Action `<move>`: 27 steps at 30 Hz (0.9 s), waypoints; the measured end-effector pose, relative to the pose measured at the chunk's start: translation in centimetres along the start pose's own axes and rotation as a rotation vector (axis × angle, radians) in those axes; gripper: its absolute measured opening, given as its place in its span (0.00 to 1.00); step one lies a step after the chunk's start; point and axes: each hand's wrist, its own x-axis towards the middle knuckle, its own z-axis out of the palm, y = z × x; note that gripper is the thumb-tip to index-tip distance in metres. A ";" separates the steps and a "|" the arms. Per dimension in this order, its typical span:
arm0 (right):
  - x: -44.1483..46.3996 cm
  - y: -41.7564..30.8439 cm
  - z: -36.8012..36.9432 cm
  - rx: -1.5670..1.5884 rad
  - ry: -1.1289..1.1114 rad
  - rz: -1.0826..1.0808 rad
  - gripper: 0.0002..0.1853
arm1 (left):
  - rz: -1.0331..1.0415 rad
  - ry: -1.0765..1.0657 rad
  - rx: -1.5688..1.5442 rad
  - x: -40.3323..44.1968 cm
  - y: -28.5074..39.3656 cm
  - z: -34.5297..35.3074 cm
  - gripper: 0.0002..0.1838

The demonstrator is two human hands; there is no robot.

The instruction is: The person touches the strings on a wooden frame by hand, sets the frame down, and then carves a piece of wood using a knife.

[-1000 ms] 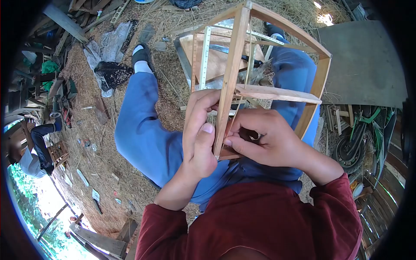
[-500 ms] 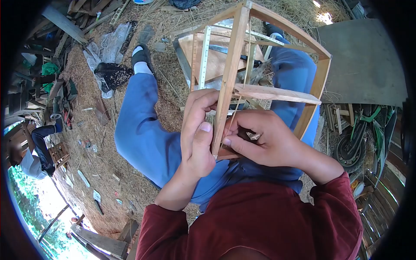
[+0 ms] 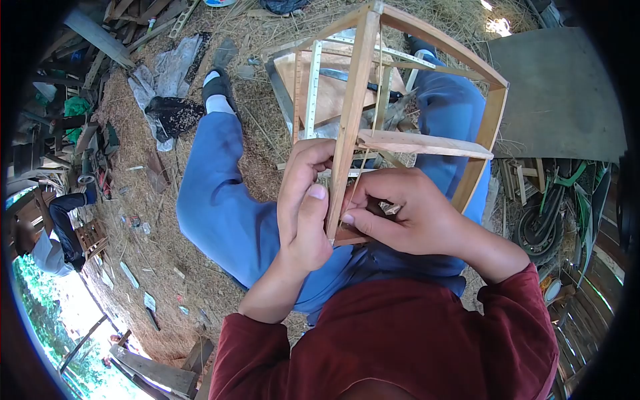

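Note:
A slender wooden frame [image 3: 353, 110] stands tilted over my lap, with a flat crossbar [image 3: 427, 144] across its middle. My left hand [image 3: 303, 217] is closed around the near end of its left post, thumb lying along the wood. Inside the frame, my right hand [image 3: 410, 210] pinches with thumb and forefinger near the lower end of a thin stick [image 3: 362, 167]. That stick runs up beside the post; its very tip is hidden by my fingers. Pale strips with rows of small holes [image 3: 313, 87] form part of the structure's far side.
Beyond the frame, a knife [image 3: 337, 75] lies on a wooden board [image 3: 285, 72] between my legs. A grey panel [image 3: 560, 100] and a small motorbike [image 3: 543, 220] are at right. Crumpled sheeting [image 3: 177, 67] lies on straw at left. Another person [image 3: 57, 227] sits far left.
The frame has shifted very slightly to the left. Both hands keep their holds, almost unmoved.

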 end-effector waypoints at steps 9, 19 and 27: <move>-0.1 0.1 -0.1 -0.024 -0.013 -0.031 0.06 | -0.028 0.017 -0.022 0.0 0.4 0.5 0.25; -0.5 0.0 0.0 -0.046 0.000 -0.080 0.06 | -0.044 0.063 -0.026 -0.4 0.2 1.0 0.26; -0.8 0.3 0.2 -0.030 -0.027 -0.073 0.06 | -0.064 0.077 -0.030 -0.6 0.2 1.0 0.26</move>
